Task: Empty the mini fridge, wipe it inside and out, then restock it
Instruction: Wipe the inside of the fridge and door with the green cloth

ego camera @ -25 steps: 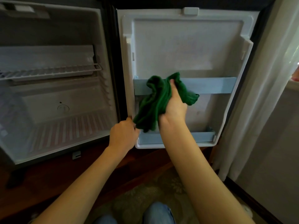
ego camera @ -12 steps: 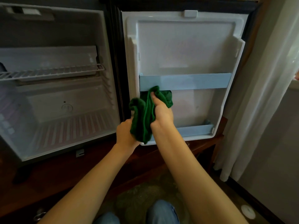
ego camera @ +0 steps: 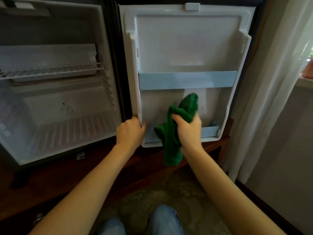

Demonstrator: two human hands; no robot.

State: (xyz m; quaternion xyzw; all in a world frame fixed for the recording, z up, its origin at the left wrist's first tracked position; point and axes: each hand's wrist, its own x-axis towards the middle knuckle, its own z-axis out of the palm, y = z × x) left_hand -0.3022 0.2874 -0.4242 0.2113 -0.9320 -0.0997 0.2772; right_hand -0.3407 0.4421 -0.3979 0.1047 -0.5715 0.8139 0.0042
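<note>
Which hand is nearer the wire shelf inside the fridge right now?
Left. The left hand grips the edge of the door, below and right of the wire shelf. The right hand, holding the green cloth, is farther right, at the door's lower half.

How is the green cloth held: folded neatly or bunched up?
Bunched up. The right hand grips the green cloth in a crumpled wad near the fridge door, and a loose end hangs below the hand.
</note>
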